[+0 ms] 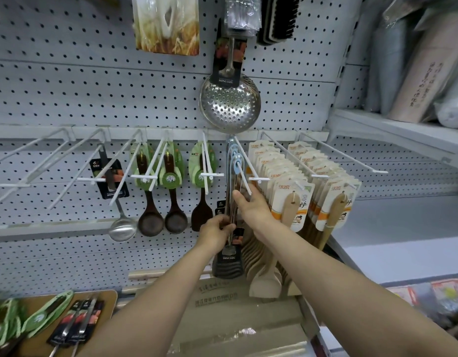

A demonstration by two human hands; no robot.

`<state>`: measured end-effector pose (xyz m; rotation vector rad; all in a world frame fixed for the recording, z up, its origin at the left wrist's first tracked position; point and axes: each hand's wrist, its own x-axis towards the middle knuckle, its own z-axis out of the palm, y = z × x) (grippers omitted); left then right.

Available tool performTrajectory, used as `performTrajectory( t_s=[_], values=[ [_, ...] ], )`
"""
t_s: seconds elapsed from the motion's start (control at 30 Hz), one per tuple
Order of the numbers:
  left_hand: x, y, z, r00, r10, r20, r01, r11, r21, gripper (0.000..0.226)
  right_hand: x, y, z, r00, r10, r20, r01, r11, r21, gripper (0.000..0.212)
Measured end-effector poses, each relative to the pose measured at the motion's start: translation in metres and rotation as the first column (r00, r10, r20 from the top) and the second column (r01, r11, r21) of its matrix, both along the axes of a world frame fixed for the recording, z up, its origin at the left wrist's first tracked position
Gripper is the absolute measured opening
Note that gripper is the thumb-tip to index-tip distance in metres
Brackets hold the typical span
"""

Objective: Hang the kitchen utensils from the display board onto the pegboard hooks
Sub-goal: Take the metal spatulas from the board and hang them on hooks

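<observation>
Display board point(68, 328) utensils blurred, cut off at the bottom-left edge

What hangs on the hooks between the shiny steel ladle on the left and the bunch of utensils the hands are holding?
Three dark wooden utensils in green card sleeves: two round spoons and a flat spatula, seen in the head view.

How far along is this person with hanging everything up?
Partly done. Ladles and wooden spatulas already hang on hooks. The left hand and right hand hold a slotted utensil at the middle hook. More packaged utensils wait on the board, and left-side hooks stand bare.
</observation>
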<state>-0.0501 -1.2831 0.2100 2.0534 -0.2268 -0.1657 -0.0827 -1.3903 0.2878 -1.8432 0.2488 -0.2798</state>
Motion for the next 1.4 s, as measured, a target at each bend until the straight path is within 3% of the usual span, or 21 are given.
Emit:
performTrajectory(
  t_s=[0.13, 0.23, 0.3, 0.4, 0.5, 0.7, 0.9, 1.07, 1.4],
  values=[
    [-0.022, 0.013, 0.022, 0.994, 0.083, 0.071, -0.087, 0.995, 0.05, 0.038, -0.016, 0.0, 0.002, 0.995, 0.022, -0.092, -0.029, 0.996, -0.083, 0.059],
    [-0.045, 0.034, 0.043, 0.981, 0.119, 0.156, -0.138, 0.983, 0.118, 0.047, -0.033, 0.001, 0.015, 0.986, 0.062, -0.152, -0.106, 0.949, -0.297, 0.061],
    [-0.066, 0.054, 0.06, 0.968, 0.141, 0.21, -0.179, 0.968, 0.176, 0.05, -0.046, 0.003, 0.027, 0.978, 0.122, -0.172, -0.192, 0.851, -0.489, 0.058],
    [-0.099, 0.09, 0.082, 0.94, 0.174, 0.293, -0.25, 0.937, 0.244, 0.053, -0.065, 0.011, 0.044, 0.959, 0.241, -0.149, -0.267, 0.593, -0.76, 0.059],
    [-0.134, 0.129, 0.101, 0.914, 0.19, 0.358, -0.31, 0.897, 0.315, 0.055, -0.087, 0.03, 0.063, 0.927, 0.342, -0.152, -0.288, 0.392, -0.874, 0.062],
    [-0.191, 0.204, 0.13, 0.867, 0.18, 0.465, -0.404, 0.8, 0.444, 0.053, -0.136, 0.086, 0.095, 0.904, 0.418, -0.086, -0.211, 0.263, -0.941, 0.06],
    [-0.232, 0.281, 0.147, 0.827, 0.181, 0.532, -0.447, 0.786, 0.428, 0.054, -0.175, 0.169, 0.117, 0.89, 0.455, -0.012, -0.144, 0.256, -0.956, 0.062],
    [-0.255, 0.375, 0.158, 0.803, 0.201, 0.561, -0.487, 0.764, 0.423, 0.053, -0.194, 0.262, 0.128, 0.87, 0.492, 0.032, -0.137, 0.305, -0.943, 0.064],
    [-0.293, 0.572, 0.176, 0.751, 0.207, 0.627, -0.562, 0.699, 0.442, 0.054, -0.211, 0.464, 0.121, 0.831, 0.555, 0.047, -0.187, 0.357, -0.915, 0.058]
  ],
)
